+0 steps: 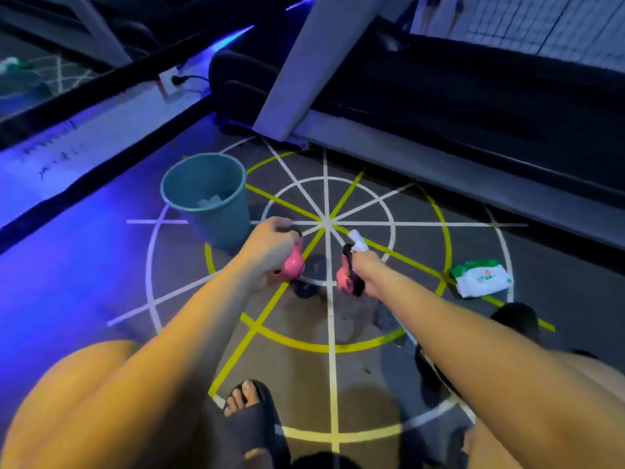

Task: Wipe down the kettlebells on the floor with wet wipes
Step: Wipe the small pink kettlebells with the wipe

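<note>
One grey gym floor [372, 367], painted with white and yellow circles and spokes, carried everything, with a dark treadmill [439, 96] along its far edge. Beside the left arm stood a teal plastic waste bin [209, 231], near enough, it seemed, to take spent wipes; pale scraps lay inside it. Near the centre of the markings were the left pink kettlebell [293, 265] and the right pink kettlebell [343, 277], both small and black-handled, probably kept close together so one crouch served for both. Whether they touched the floor could not be told. A white and green pack of wet wipes [482, 277] lay to the right, within easy reach. A white wet wipe [357, 240] stuck out above the right fist. Both arms stretched forward and down. The left grip [267, 245] was curled over its kettlebell's handle, likely steadying it, and the right grip [370, 272] was wrapped round the other handle, pinching the wipe against it.
</note>
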`<state>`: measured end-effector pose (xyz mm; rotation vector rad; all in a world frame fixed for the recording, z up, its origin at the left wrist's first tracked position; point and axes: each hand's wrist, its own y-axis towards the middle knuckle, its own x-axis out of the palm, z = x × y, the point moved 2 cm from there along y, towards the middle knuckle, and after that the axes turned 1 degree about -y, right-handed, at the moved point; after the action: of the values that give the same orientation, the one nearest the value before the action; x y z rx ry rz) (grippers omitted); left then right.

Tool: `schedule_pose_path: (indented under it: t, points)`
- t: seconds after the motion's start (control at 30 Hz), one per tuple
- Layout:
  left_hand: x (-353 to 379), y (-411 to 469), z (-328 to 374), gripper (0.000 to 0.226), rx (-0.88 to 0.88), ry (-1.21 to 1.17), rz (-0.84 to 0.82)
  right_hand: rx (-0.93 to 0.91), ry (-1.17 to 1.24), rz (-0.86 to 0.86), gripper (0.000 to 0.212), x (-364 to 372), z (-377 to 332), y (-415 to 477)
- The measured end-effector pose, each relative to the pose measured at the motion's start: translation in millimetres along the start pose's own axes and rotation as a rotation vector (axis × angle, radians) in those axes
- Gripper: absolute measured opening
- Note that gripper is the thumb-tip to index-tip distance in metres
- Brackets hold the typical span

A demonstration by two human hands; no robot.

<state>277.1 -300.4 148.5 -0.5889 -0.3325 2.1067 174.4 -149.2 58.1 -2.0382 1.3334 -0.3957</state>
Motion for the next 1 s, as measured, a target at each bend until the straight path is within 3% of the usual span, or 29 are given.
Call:
schedule_pose_path:
  t: [0.13, 0.23, 0.27, 0.37, 0.57, 0.67, 0.8, 0.9, 1.0]
  points:
    - [-15.4, 33.1, -6.6, 0.026, -0.02, 0.004, -0.034, 0.07, 0.051, 0.087, 0.033, 25.5, -0.8, 38.8]
    - [-10.7, 55.2, -10.1, 0.023, 0.035, 0.108, -0.092, 0.199, 0.154, 0.119, 0.07, 46.0, 13.6, 84.3]
    - [-10.2, 61.9, -11.5, 0.021, 0.028, 0.131, -0.1, 0.238, 0.149, 0.13, 0.072, 51.9, 11.5, 83.1]
    - [-18.5, 89.2, -14.9, 0.024, 0.022, 0.131, -0.034, 0.214, 0.177, 0.074, 0.056, 62.7, 6.4, 83.3]
    - [-21.0, 117.2, -15.9, 0.029, 0.012, 0.081, -0.02, 0.179, 0.125, 0.123, 0.052, 75.1, 21.9, 106.4]
    - [-17.6, 124.3, -15.3, 0.034, -0.003, 0.05, -0.011, 0.114, 0.174, 0.112, 0.029, 85.8, 28.0, 115.9]
    - [-15.3, 129.3, -11.3, 0.035, 0.013, 0.118, -0.017, 0.156, 0.069, 0.073, 0.034, 83.8, 29.2, 126.0]
    - [-12.4, 124.3, -7.2, 0.034, 0.047, 0.205, -0.033, 0.205, 0.023, -0.01, 0.051, 78.2, 5.1, 102.8]
    - [-8.0, 116.0, -0.8, 0.033, 0.085, 0.311, -0.065, 0.217, -0.027, -0.009, 0.048, 66.8, -16.5, 89.8]
